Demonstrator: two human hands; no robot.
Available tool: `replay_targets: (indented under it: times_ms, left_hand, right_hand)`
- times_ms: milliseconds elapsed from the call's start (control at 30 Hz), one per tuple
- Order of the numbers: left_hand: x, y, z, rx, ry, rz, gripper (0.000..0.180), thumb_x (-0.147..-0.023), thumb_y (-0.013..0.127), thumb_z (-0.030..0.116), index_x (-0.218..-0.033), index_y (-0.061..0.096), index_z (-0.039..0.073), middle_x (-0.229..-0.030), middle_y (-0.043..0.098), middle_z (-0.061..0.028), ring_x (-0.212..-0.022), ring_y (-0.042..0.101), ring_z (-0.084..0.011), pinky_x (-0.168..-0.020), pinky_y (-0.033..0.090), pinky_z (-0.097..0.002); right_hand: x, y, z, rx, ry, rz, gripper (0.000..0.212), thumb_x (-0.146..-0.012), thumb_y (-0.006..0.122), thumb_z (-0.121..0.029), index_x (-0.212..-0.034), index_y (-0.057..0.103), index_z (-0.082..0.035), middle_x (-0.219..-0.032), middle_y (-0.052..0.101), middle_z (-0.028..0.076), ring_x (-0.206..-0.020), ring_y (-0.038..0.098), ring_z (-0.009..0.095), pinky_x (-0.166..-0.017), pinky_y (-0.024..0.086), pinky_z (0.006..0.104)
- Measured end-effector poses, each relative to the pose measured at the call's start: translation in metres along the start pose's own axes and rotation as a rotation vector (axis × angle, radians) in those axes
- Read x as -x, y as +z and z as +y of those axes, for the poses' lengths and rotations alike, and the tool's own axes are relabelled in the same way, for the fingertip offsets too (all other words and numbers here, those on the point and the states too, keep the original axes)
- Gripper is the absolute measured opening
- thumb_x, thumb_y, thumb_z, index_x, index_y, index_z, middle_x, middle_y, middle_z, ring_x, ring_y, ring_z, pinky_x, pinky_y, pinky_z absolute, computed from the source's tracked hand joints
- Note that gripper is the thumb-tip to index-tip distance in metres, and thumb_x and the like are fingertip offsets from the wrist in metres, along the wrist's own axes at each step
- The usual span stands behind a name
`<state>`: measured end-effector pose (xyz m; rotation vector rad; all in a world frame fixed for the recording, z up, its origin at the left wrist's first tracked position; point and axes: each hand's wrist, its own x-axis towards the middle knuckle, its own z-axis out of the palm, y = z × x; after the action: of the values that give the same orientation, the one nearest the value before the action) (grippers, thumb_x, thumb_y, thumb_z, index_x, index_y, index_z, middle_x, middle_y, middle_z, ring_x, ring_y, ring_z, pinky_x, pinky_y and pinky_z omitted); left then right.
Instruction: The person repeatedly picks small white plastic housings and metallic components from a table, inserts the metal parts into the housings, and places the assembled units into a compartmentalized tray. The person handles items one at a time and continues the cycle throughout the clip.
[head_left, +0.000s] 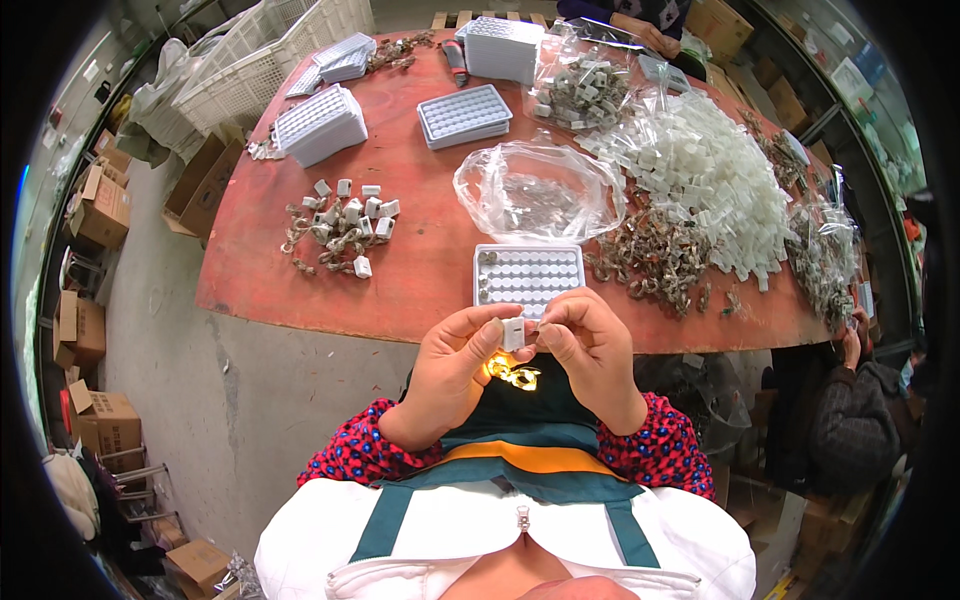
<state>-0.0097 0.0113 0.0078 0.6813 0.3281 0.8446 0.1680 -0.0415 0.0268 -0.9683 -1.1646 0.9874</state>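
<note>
Between thumb and fingers, my left hand [450, 365] grips a small white plastic box [513, 334], like a battery case, with a dark slot on its face. Below the box hangs a small bundle of glowing yellow string lights [513, 374]. My right hand [592, 358] is closed in a pinch at the box's right side; what its fingertips hold is too small to make out. Just beyond both hands, at the table's near edge, lies a white tray [530, 256] of round pockets, with a few small silvery pieces along its left side.
On the red table [420, 290], a pile of white cases with wires [345, 222] lies left. A clear plastic bag [540, 195], tangled light strings [655, 255] and a heap of white pieces [700, 170] spread rightward. Stacked trays [320, 125] stand farther back. Other people sit at the far and right edges.
</note>
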Motion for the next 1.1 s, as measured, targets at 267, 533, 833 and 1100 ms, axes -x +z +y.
replay_targets:
  times_ms: [267, 533, 833, 1100]
  left_hand:
    - [0.002, 0.0, 0.0, -0.004, -0.028, 0.011, 0.034, -0.107, 0.052, 0.018, -0.132, 0.056, -0.006, -0.119, 0.066, -0.0198, -0.105, 0.071, -0.0266, -0.096, 0.059, -0.0389]
    - [0.004, 0.004, -0.001, -0.137, -0.032, 0.057, 0.034, -0.105, 0.056, 0.016, -0.131, 0.057, -0.006, -0.117, 0.068, -0.0171, -0.102, 0.071, -0.0233, -0.09, 0.061, -0.0351]
    - [0.003, 0.007, 0.0, -0.168, -0.061, 0.134, 0.033, -0.105, 0.057, 0.014, -0.13, 0.06, -0.007, -0.114, 0.069, -0.0152, -0.097, 0.071, -0.0196, -0.087, 0.06, -0.0312]
    - [0.0, 0.007, 0.0, -0.199, -0.055, 0.14, 0.033, -0.105, 0.056, 0.017, -0.127, 0.06, -0.008, -0.114, 0.069, -0.0169, -0.096, 0.071, -0.0213, -0.085, 0.062, -0.034]
  right_hand:
    - [-0.003, -0.004, -0.007, 0.472, -0.156, -0.041, 0.008, -0.094, 0.07, -0.003, -0.1, 0.066, 0.002, -0.102, 0.057, 0.008, -0.084, 0.066, 0.015, -0.071, 0.057, 0.027]
    - [-0.007, -0.001, -0.007, 0.762, -0.426, 0.027, 0.015, -0.083, 0.077, 0.001, -0.096, 0.071, -0.004, -0.091, 0.061, 0.007, -0.077, 0.063, 0.02, -0.066, 0.053, 0.0303]
    - [-0.002, 0.001, -0.005, 0.768, -0.476, 0.092, 0.02, -0.079, 0.078, -0.004, -0.097, 0.072, -0.006, -0.094, 0.071, 0.007, -0.081, 0.07, 0.024, -0.068, 0.058, 0.0327]
    - [-0.004, -0.011, -0.01, 0.881, -0.534, -0.044, 0.017, -0.082, 0.078, -0.007, -0.099, 0.074, -0.007, -0.092, 0.072, 0.007, -0.079, 0.07, 0.024, -0.067, 0.057, 0.0342]
